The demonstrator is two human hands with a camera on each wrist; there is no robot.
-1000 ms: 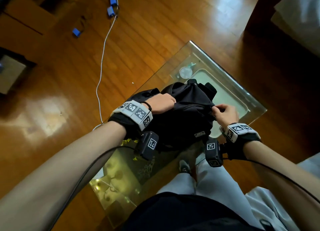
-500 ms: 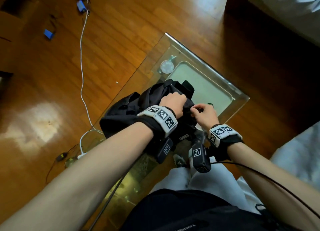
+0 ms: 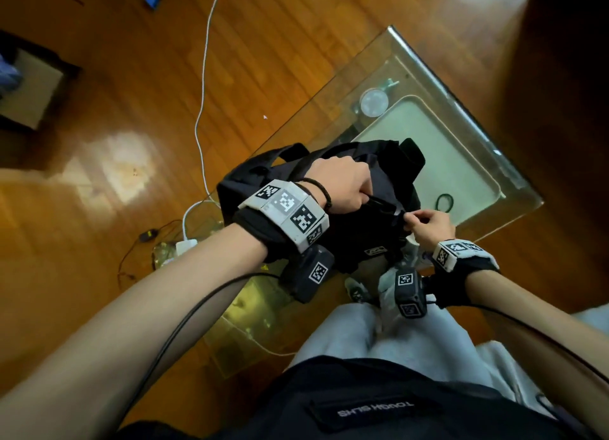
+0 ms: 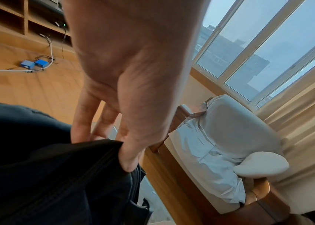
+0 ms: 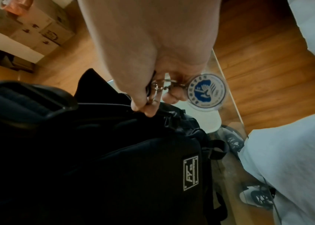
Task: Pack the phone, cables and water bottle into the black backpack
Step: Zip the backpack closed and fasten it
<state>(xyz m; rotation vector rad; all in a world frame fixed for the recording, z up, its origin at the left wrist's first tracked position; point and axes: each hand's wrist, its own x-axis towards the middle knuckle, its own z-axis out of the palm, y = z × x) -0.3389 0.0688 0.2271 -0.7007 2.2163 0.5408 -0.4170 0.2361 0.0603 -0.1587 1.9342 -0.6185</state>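
Evidently late in the task: the black backpack (image 3: 342, 209) sits on the glass counter (image 3: 468, 87), and neither phone, cables nor water bottle shows loose on the glass. Judgement only: they are likely inside already, though the bag's interior is hidden.

Left hand (image 3: 342, 184) is clamped on a fold of fabric at the bag's top edge, thumb over the cloth in the left wrist view. Right hand (image 3: 428, 225) pinches the zipper pull at the bag's right side; a metal ring and round keychain tag (image 5: 206, 91) hang from those fingers. Step in hand reads as working the zip, probably closing. Direction cannot be told.

Left to do, if so: run the zip along the opening.

Edges and room:
- Bag lies at the near side of the counter, close to the person's knees.
- Far half of the glass open, save a small round disc (image 3: 373, 103) and a dark loop (image 3: 445, 203).
- A white cord (image 3: 202, 87) trails across the floor to the left, well apart from the bag.
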